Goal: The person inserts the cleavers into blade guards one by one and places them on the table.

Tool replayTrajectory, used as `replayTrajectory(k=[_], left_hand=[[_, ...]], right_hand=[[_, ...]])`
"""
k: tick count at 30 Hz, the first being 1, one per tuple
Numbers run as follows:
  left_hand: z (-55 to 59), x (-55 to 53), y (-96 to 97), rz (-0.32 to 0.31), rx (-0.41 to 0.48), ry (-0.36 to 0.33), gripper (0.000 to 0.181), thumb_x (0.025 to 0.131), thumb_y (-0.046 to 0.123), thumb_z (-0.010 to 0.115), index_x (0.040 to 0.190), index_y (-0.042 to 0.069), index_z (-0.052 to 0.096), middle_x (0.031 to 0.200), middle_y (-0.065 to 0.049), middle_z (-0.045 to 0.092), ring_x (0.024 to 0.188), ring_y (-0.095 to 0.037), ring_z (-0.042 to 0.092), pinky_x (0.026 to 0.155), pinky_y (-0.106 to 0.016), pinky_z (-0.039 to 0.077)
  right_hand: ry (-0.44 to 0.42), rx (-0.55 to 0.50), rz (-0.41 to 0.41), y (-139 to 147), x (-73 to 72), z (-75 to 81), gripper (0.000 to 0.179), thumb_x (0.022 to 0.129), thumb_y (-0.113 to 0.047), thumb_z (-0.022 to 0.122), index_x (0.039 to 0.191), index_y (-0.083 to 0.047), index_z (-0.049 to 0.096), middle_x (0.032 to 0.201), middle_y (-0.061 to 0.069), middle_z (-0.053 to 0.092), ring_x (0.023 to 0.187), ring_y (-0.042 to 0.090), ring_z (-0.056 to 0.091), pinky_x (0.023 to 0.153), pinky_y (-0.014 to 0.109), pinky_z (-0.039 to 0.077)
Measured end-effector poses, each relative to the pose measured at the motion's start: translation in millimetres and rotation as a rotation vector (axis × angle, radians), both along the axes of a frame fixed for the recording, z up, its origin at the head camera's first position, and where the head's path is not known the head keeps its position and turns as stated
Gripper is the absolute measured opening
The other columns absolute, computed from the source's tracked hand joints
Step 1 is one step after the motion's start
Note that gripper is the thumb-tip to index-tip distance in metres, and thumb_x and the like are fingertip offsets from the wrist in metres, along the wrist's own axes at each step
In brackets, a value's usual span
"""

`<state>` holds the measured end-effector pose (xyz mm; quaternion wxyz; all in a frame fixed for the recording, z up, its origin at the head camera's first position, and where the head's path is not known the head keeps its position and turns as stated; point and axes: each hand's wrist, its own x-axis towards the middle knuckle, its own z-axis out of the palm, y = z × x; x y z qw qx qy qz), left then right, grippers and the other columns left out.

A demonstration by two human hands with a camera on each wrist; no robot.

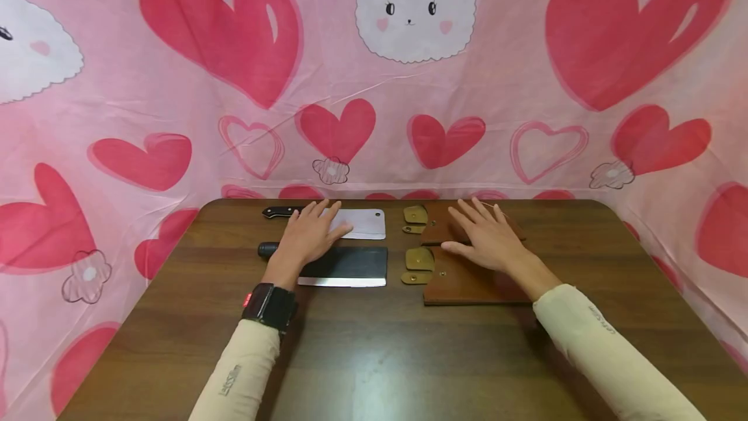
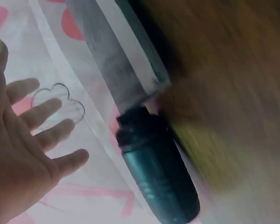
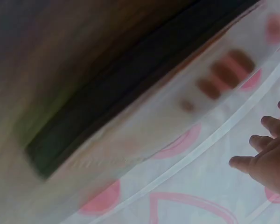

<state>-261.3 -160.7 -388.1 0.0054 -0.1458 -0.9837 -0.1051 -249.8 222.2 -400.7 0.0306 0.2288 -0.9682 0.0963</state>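
Note:
My left hand [image 1: 306,237], fingers spread, is over two cleavers lying on the table. The rear cleaver [image 1: 369,223] has a pale blade and a riveted black handle. In front of it lies a cleaver [image 1: 350,262] with a dark blade and a bright edge; its black handle [image 2: 158,172] looms large in the left wrist view. My right hand [image 1: 491,243] is spread over two brown leather sheaths, covering parts of the rear sheath [image 1: 438,226] and the front sheath [image 1: 467,288]. Both sheaths have olive straps pointing left. Neither hand grips anything.
The dark wood table [image 1: 374,356] has rounded far corners. A pink cloth [image 1: 339,76] with red hearts and white rabbit faces hangs behind it and along both sides. A black band [image 1: 270,306] circles the left wrist, and pale sleeves cover both forearms.

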Motion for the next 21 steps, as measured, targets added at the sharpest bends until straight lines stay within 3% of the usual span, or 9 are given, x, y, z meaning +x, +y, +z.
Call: replayTrajectory(k=[5, 12, 21], left_hand=[[-2.0, 1.8, -13.1, -0.04, 0.005, -0.024, 0.072, 0.101, 0.059, 0.047, 0.158, 0.016, 0.038, 0.159, -0.015, 0.038, 0.147, -0.041, 0.028, 0.115, -0.066, 0.018], [-3.4, 3.6, -29.2, -0.085, 0.058, -0.062, 0.071, 0.1, 0.052, 0.056, 0.156, 0.012, 0.04, 0.154, -0.018, 0.044, 0.144, -0.041, 0.035, 0.115, -0.06, 0.024], [-12.6, 1.9, -44.7, -0.109, 0.147, -0.074, 0.061, 0.099, 0.039, 0.064, 0.148, 0.005, 0.051, 0.14, -0.02, 0.059, 0.132, -0.039, 0.052, 0.109, -0.058, 0.037]], right_hand=[[-0.025, -0.007, 0.039, 12, 2.3, 0.3, 0.094, 0.088, -0.068, 0.064, 0.156, -0.008, 0.039, 0.163, 0.018, 0.029, 0.152, 0.041, 0.014, 0.116, 0.067, 0.006], [-0.054, -0.04, 0.113, 19, 3.0, -1.9, 0.1, 0.083, -0.069, 0.07, 0.155, -0.007, 0.04, 0.159, 0.019, 0.037, 0.147, 0.042, 0.027, 0.112, 0.068, 0.022], [-0.125, -0.105, 0.133, 25, 6.5, -6.5, 0.103, 0.076, -0.068, 0.078, 0.153, -0.008, 0.044, 0.153, 0.017, 0.046, 0.139, 0.043, 0.04, 0.107, 0.07, 0.03]])
